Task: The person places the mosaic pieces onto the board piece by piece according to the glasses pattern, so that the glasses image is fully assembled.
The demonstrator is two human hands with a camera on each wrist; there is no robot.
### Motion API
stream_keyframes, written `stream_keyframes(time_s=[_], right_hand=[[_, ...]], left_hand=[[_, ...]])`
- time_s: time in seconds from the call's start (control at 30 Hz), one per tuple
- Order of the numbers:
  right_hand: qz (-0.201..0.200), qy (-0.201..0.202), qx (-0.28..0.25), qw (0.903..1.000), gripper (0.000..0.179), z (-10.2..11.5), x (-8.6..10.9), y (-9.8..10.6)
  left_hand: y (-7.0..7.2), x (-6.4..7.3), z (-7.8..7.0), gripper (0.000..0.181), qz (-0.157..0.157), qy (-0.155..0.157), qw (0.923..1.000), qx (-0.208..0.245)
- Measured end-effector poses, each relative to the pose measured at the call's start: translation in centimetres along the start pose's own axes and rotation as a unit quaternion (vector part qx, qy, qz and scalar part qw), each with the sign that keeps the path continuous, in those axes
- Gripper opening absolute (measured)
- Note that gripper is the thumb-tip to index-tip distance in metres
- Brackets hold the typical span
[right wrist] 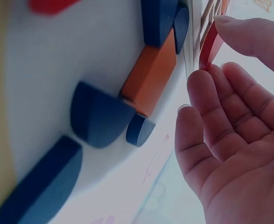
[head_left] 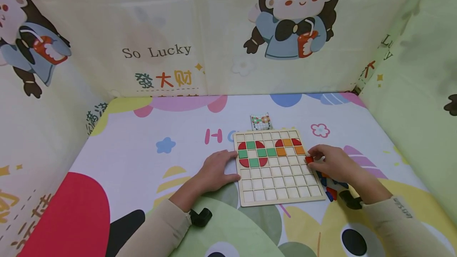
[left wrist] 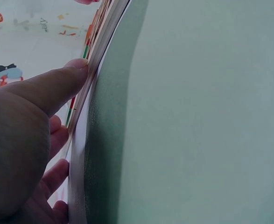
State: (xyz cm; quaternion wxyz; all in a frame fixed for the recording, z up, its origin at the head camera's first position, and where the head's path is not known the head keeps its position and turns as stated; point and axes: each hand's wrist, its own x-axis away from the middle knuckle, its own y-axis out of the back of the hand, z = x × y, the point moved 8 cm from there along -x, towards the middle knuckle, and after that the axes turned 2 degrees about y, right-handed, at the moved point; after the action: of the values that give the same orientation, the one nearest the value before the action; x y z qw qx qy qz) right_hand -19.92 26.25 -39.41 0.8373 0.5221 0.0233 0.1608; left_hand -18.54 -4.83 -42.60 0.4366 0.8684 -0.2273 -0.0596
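Observation:
A wooden grid board (head_left: 285, 181) lies on the table with red, green and orange tiles set in its upper cells. My left hand (head_left: 214, 169) rests at the board's left edge, thumb and fingertips against its side, fingers extended. At the right edge, my right hand (head_left: 332, 162) pinches a red quarter-round tile (right wrist: 211, 46) between thumb and fingertip, over the board's border. Below that hand are loose tiles, among them an orange tile (right wrist: 151, 77) and a dark blue half-round tile (right wrist: 99, 114); the hand partly hides them in the head view.
Behind the board stands a small pattern card (head_left: 261, 122) showing a coloured grid. A printed cloth (head_left: 125, 150) covers the table. Printed curtains (head_left: 221, 50) enclose it at the back and on both sides.

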Motion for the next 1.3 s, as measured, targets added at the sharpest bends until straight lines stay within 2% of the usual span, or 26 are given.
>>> stream_keyframes(time_s=[0.33,0.7,1.3], right_hand=[[0.000,0.015,0.007,0.9999,0.039,0.5,-0.3,-0.3],[-0.015,0.013,0.011,0.9997,0.037,0.8,-0.8,-0.4],[-0.008,-0.011,0.013,0.9998,0.037,1.2,-1.3,-0.5]], left_hand=[[0.0,0.0,0.0,0.071,-0.001,0.001,1.0000,0.000],[0.1,0.0,-0.1,0.071,-0.001,-0.006,1.0000,0.000],[0.2,0.0,-0.1,0.071,0.000,-0.004,1.0000,0.003]])
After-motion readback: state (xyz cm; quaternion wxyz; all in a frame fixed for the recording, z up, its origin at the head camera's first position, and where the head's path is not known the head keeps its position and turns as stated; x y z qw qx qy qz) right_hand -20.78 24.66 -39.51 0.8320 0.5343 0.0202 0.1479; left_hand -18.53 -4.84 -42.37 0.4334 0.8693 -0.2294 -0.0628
